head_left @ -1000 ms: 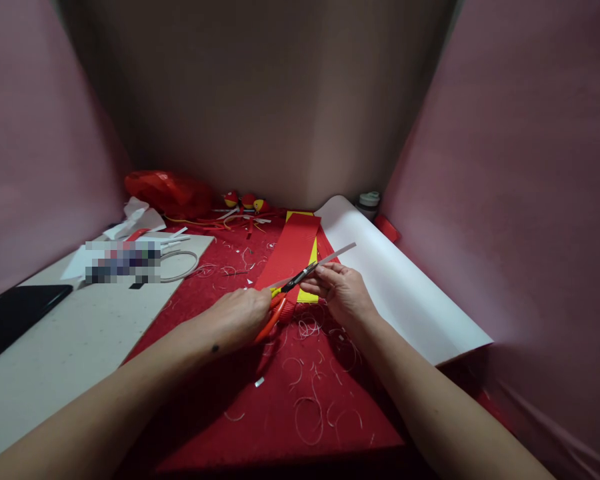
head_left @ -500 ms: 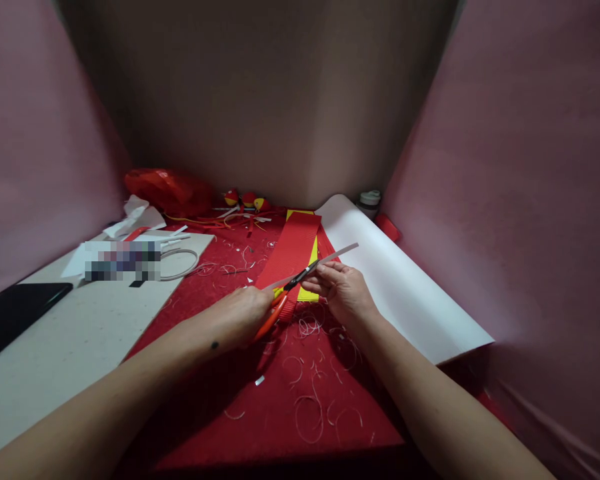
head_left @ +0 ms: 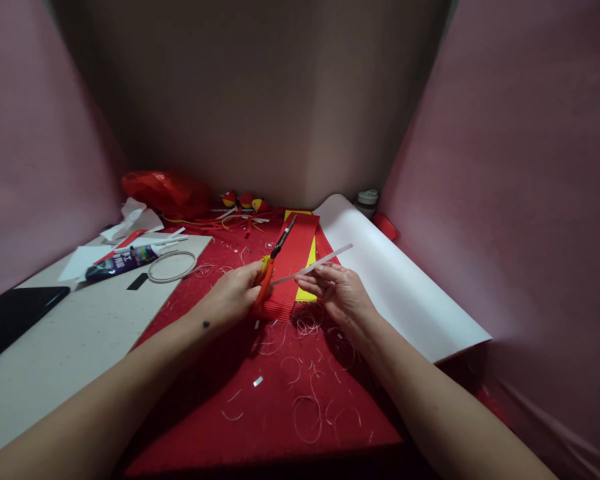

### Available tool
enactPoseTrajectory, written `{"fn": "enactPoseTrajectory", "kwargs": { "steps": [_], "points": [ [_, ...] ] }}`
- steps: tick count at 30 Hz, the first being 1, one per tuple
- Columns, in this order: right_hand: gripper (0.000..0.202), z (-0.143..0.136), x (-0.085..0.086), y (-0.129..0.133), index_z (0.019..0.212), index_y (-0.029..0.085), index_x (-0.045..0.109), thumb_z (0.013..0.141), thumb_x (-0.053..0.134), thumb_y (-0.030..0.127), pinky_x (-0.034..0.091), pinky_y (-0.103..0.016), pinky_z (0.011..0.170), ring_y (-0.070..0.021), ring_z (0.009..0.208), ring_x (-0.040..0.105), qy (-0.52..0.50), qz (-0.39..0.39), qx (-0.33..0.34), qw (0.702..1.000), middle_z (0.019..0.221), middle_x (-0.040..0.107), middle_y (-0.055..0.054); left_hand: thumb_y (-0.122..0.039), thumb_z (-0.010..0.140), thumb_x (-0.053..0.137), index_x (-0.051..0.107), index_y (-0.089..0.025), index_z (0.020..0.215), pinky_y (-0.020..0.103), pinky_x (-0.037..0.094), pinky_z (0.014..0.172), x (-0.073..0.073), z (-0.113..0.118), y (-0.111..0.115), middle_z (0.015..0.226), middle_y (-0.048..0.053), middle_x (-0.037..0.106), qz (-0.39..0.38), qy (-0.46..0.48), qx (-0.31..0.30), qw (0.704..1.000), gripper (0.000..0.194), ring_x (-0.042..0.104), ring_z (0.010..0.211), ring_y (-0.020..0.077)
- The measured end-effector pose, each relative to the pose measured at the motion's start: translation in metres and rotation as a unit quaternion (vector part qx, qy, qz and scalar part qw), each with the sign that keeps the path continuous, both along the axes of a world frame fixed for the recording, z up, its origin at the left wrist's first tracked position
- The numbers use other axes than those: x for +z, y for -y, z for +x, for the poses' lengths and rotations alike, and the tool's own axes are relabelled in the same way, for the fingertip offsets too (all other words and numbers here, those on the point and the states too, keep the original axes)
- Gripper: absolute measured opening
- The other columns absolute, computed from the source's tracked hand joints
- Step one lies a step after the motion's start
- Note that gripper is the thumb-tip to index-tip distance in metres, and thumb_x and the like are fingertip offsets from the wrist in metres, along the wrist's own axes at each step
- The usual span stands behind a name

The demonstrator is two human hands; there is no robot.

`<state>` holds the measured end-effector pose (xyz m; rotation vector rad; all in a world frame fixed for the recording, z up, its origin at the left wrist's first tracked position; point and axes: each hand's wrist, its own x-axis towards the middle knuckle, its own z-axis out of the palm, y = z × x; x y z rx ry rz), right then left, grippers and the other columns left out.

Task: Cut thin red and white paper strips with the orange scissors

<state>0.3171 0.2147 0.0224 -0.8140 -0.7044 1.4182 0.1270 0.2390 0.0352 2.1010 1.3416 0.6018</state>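
Note:
My left hand (head_left: 237, 293) is closed around the orange and yellow handles of a pair of scissors (head_left: 266, 277), whose dark blades point up and away. A small white scrap shows by the blades. Between thumb and fingers, my right hand (head_left: 337, 287) pinches a narrow white strip (head_left: 325, 260), which slants up to the right. The strip's lower left end comes close to the scissors' handles. Beneath both hands lie red corrugated sheets (head_left: 300, 243) and a yellow sheet (head_left: 306, 291).
A large white sheet (head_left: 395, 287) curls up on the right. To the left, a pale board (head_left: 105, 327) carries a glue tube (head_left: 125, 261), a ring (head_left: 173, 267) and a black device (head_left: 25, 313). Thread-like trimmings (head_left: 307, 417) litter the red cloth. Behind lie a red bag (head_left: 165, 192) and red-yellow balls (head_left: 246, 200).
The scissors have come away from the strip, and their blades now point more upward. My left hand has shifted slightly left. A small white scrap has appeared on the cloth below it.

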Motion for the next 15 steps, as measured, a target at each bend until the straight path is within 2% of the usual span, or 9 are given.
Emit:
{"fn": "enactPoseTrajectory", "kwargs": {
  "steps": [3,7,9,15],
  "points": [
    [0.006,0.0006,-0.0005,-0.0001,0.064,0.014,0.055,0.068,0.060,0.013,0.056,-0.034,0.073,-0.0203,0.068,0.068,-0.008,0.001,0.001,1.000,0.066,0.065,-0.007,-0.039,0.073,0.053,0.053,-0.017,0.091,0.024,0.039,0.052,-0.0041,0.0037,-0.0017,0.068,-0.002,0.056,-0.081,0.085,-0.016,0.993,0.029,0.050,0.057,0.0109],
    [0.008,0.0009,-0.0028,-0.0017,0.065,0.014,0.055,0.065,0.063,0.013,0.057,-0.032,0.067,-0.0210,0.066,0.068,-0.025,0.001,-0.002,1.000,0.063,0.064,-0.005,-0.036,0.067,0.061,0.047,-0.016,0.088,0.022,0.037,0.047,-0.0018,0.0056,-0.0008,0.060,-0.005,0.051,-0.173,0.155,0.010,0.973,0.032,0.045,0.048,0.0078],
    [0.009,0.0011,-0.0037,-0.0029,0.066,0.014,0.055,0.065,0.064,0.013,0.056,-0.033,0.066,-0.0212,0.065,0.068,-0.030,0.004,-0.006,1.000,0.062,0.063,-0.005,-0.036,0.067,0.061,0.048,-0.016,0.085,0.021,0.037,0.046,0.0003,0.0047,-0.0007,0.059,-0.005,0.051,-0.172,0.148,0.008,0.974,0.030,0.044,0.047,0.0071],
    [0.010,0.0058,-0.0012,-0.0072,0.068,0.015,0.052,0.067,0.062,0.012,0.056,-0.029,0.059,-0.0181,0.058,0.067,-0.021,0.014,-0.064,0.998,0.059,0.063,-0.003,-0.037,0.070,0.055,0.054,-0.016,0.082,0.022,0.034,0.046,0.0028,-0.0013,-0.0047,0.057,-0.004,0.052,-0.070,0.036,0.002,0.997,0.024,0.045,0.049,0.0089]
  ]
}}
